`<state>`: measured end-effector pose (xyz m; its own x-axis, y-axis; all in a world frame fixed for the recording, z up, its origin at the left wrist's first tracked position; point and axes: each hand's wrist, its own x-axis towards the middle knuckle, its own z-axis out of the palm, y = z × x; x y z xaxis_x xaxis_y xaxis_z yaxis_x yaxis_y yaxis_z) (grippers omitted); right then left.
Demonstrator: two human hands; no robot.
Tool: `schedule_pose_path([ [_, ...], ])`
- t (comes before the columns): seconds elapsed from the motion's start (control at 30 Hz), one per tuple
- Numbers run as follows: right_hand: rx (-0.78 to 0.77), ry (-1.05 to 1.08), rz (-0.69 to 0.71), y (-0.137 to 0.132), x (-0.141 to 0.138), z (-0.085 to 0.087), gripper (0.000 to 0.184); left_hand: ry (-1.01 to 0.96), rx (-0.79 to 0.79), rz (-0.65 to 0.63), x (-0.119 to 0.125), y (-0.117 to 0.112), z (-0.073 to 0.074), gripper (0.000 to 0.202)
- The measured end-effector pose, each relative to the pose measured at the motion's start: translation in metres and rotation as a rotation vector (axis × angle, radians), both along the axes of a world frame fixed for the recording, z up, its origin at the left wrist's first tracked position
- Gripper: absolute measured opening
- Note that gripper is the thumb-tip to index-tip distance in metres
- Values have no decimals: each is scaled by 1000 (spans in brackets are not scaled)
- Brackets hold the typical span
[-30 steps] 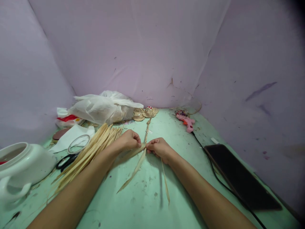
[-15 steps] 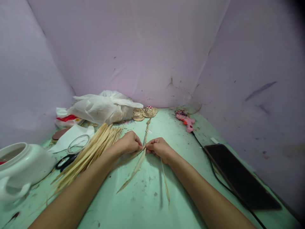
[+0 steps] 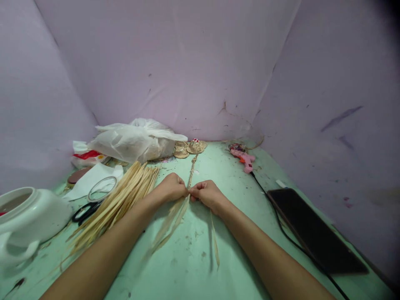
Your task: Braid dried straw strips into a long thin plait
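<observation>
As the lower end of a narrow, tan braid of plant fibre [image 3: 191,173] was pinched between thumb and fingers of the right hand [image 3: 206,195], the left hand [image 3: 173,186] had been brought in closer, its fingers curled and apparently pinched on pale, flat fibre strips [image 3: 171,225] at the same point. The strip formerly stretched leftward had been lowered, blurred, beside another; the join was thus judged to have been drawn snugger. The braid was laid along the pale green tabletop [image 3: 200,266], between the 2 hands and the far wall.

In the glossy white, rounded pot with a handle [image 3: 46,212], something red [image 3: 2,213] was glimpsed; the contents of the bulging, translucent white plastic bag [image 3: 131,139] could not be identified.
</observation>
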<state>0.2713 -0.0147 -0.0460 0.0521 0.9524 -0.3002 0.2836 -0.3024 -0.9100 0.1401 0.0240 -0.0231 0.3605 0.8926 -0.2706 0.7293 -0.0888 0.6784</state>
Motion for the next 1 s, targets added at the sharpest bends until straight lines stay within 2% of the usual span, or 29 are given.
schedule_pose_path([
  [0.13, 45, 22, 2, 2, 0, -8, 10, -77, -169, 114, 7, -8, 10, 6],
  [0.3, -3, 96, -27, 0, 0, -2, 9, -116, -364, 123, 7, -11, 11, 12],
  [0.37, -17, 115, -42, -2, 0, 3, 9, -137, -357, 108, 6, -9, 8, 12],
  [0.47, -47, 149, -54, -3, 0, 9, 7, -172, -247, 84, 4, -5, 3, 16],
  [0.67, -80, 206, -65, -3, 3, 13, 3, -90, -110, 58, 3, -3, 3, 33],
  [0.73, -78, 234, -54, -3, 4, 12, 4, -119, -136, 55, 4, -6, 6, 30],
  [0.83, -75, 282, -31, -2, 6, 12, 4, -161, -260, 62, 6, -10, 9, 25],
  [1.0, -52, 268, -36, -3, 4, 10, 6, -328, -421, 112, 10, -12, 10, 24],
])
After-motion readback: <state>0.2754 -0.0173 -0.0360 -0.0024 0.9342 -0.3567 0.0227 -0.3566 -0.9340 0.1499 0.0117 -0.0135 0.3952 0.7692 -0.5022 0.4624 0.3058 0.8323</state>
